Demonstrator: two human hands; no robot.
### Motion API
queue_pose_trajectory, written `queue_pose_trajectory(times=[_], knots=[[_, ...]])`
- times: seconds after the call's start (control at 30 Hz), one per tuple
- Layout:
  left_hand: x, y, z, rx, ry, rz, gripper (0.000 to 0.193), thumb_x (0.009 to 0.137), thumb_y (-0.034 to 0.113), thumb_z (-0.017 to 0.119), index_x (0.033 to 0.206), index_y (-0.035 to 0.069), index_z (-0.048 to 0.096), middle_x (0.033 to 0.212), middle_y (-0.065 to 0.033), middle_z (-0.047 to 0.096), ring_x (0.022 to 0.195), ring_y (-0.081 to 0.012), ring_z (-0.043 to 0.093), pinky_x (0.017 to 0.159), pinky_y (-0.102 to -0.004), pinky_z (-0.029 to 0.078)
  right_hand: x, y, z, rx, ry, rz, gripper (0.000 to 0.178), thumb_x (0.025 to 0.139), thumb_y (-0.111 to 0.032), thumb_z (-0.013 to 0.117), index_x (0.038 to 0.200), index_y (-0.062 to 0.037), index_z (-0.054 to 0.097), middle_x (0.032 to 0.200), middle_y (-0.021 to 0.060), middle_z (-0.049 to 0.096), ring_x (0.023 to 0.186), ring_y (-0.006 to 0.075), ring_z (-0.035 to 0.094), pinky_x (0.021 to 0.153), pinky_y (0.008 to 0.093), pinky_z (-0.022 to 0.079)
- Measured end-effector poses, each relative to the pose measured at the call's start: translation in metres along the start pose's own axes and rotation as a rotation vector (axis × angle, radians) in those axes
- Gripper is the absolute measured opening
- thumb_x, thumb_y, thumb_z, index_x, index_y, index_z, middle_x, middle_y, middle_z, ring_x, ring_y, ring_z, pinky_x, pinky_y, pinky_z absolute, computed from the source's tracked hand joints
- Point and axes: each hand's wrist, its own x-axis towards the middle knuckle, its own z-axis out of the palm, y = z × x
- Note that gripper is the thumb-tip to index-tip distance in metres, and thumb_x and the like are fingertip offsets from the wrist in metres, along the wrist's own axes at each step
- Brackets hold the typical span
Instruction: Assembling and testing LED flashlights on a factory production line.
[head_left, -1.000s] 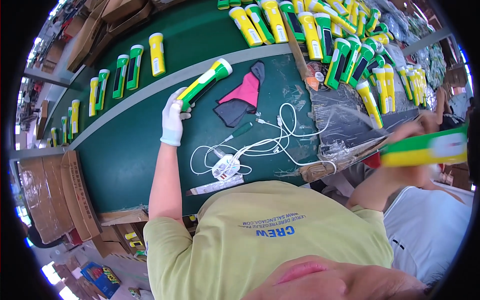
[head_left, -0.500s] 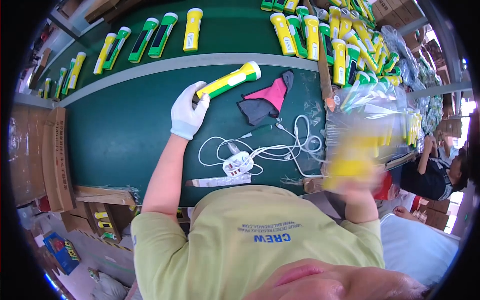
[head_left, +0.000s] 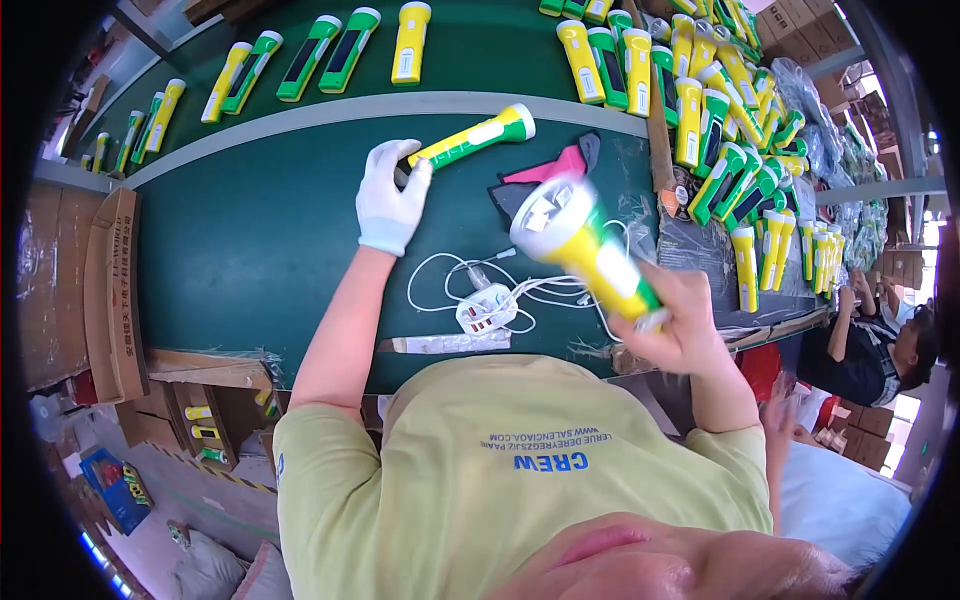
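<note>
My left hand [head_left: 390, 198], in a white glove, grips the tail end of a yellow and green flashlight [head_left: 472, 138] lying slanted above the bench, its head to the right. My bare right hand [head_left: 672, 318] is wrapped round the lower end of a second yellow and green flashlight [head_left: 598, 255]. Its broad white-rimmed lens tilts up and to the left, and its front is smeared by motion. Behind that lens lies a pink and dark grey cloth [head_left: 545, 172], partly covered. A white power strip [head_left: 486, 308] with tangled white cables [head_left: 540, 290] sits below, near my body.
Several flashlights [head_left: 410, 45] stand along the green shelf beyond a grey rail [head_left: 330, 112]. More are heaped [head_left: 735, 130] at the right behind a cardboard edge. A long carton [head_left: 118, 290] borders the bench's left side. Another person [head_left: 865, 345] is at the far right.
My right hand has swung left from the right side, bringing its flashlight over the cables and cloth. The flashlight in my left hand has turned about its length, showing more green at the head.
</note>
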Motion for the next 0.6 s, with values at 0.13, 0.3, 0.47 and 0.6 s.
queue_pose_trajectory(times=[0.13, 0.3, 0.47, 0.6], knots=[[-0.036, 0.076, 0.001, -0.472, -0.261, 0.052, 0.068, 0.068, 0.018, 0.081, 0.129, 0.008, 0.054, 0.121, -0.0095, 0.057, 0.104, -0.0225, 0.058, 0.088, -0.0351, 0.049, 0.027, 0.001, 0.034, 0.38, 0.216, 0.257, 0.03, 0.082, -0.017, 0.07, 0.106, -0.0008, 0.06, 0.068, 0.0099, 0.063, 0.055, 0.0173, 0.062, 0.054, 0.0296, 0.049], [-0.037, 0.084, -0.004, -0.96, -0.377, -0.276, 0.025, 0.078, 0.002, 0.073, 0.099, 0.003, 0.058, 0.101, -0.009, 0.065, 0.086, -0.0155, 0.064, 0.076, -0.0296, 0.054, 0.076, 0.014, 0.074, 0.142, -0.111, 0.026, 0.051, 0.062, -0.028, 0.088, 0.101, -0.0025, 0.068, 0.096, 0.0117, 0.069, 0.08, 0.0223, 0.067, 0.069, 0.0332, 0.054], [-0.041, 0.052, -0.05, -0.107, -0.074, 0.053, 0.038, 0.072, 0.027, 0.078, 0.1, 0.009, 0.059, 0.08, -0.0124, 0.068, 0.074, -0.0324, 0.068, 0.065, -0.0396, 0.056, 0.118, -0.01, 0.077, 0.185, -0.048, 0.084, 0.062, 0.072, -0.036, 0.08, 0.121, -0.0048, 0.058, 0.093, 0.0082, 0.067, 0.072, 0.0166, 0.061, 0.062, 0.0304, 0.047], [-0.049, 0.059, -0.079, 0.205, -0.22, -0.007, 0.048, 0.07, 0.037, 0.079, 0.105, 0.012, 0.058, 0.077, -0.013, 0.068, 0.069, -0.036, 0.066, 0.058, -0.042, 0.054, 0.134, -0.041, 0.111, 0.085, 0.073, 0.035, 0.039, 0.075, -0.036, 0.079, 0.094, -0.0048, 0.068, 0.073, 0.0104, 0.067, 0.061, 0.0205, 0.065, 0.059, 0.0312, 0.05]])
